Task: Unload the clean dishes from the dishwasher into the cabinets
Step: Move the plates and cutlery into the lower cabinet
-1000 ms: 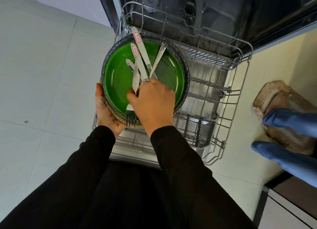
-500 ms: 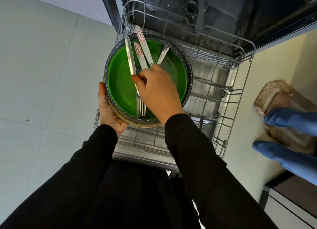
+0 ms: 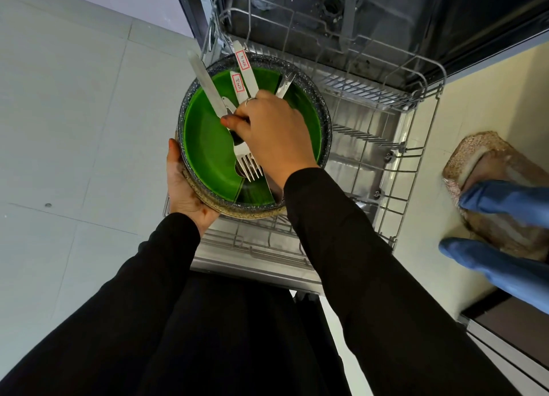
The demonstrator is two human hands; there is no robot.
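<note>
Mid-unload over the dishwasher rack (image 3: 386,146): left hand (image 3: 184,188) grips stacked plates (image 3: 208,146), right hand (image 3: 273,137) fingers clamp cutlery (image 3: 246,161) atop; next, likely carry level to cabinets.

knife handle (image 3: 244,64): red-boxed label "KN 14" | 2nd knife handle (image 3: 238,84): label "KN 3", approx.

Single head view, looking steeply down, close over hands (image 3: 267,134) and dishwasher rack (image 3: 386,146); floor around.
</note>
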